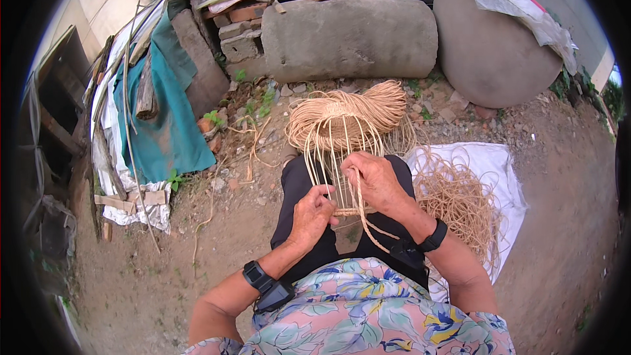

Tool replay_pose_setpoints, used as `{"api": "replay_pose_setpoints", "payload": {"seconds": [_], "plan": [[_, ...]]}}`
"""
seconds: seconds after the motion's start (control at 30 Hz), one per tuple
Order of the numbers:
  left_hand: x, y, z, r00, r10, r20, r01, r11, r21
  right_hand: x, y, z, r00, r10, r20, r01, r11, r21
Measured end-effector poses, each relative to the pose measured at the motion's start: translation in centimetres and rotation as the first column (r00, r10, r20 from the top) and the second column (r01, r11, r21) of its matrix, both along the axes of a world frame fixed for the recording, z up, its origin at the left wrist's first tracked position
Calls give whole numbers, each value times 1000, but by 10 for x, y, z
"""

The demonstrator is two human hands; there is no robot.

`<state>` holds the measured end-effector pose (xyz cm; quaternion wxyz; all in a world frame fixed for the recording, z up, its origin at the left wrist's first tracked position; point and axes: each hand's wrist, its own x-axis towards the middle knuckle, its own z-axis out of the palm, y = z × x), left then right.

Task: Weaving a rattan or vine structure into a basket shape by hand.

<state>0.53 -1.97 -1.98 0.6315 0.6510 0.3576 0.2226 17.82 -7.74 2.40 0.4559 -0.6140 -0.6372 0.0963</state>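
Observation:
A half-woven basket frame of pale, thin rods rests over my lap, its near rim wrapped in cord. My left hand is closed at the rim's left end, thumb and fingers pinching the frame there. Above the rim's right part, my right hand is closed round a twisted straw cord. That cord hangs from the fingers past the rim and loops toward my right wrist. Beyond the frame's far end lies a thick bundle of tan cord.
A loose heap of tan cord lies on a white sheet at my right. Ahead stand a stone block and a round stone slab. Green cloth and sticks lean at the left, above dirt ground.

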Motion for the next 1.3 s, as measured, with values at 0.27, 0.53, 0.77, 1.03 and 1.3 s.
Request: {"api": "replay_pose_setpoints", "payload": {"seconds": [0.27,0.53,0.77,1.03,1.3], "plan": [[1,-5,-4,998,10,66,-10,1000,1,-23,5,-9,852,-277,444,317,948,-17],[-2,0,1,999,16,50,-14,999,-40,8,-42,-10,917,-268,-295,235,961,-143],[0,-1,0,1000,-7,2,7,1000,3,45,-88,-29,969,-217,117,233,961,-151],[3,-7,2,998,57,39,-56,998,-31,37,-36,-15,773,32,-633,-145,981,-127],[-3,-2,-13,979,93,179,-65,986,-156,12,-10,-34,939,-317,133,321,947,-6]]}}
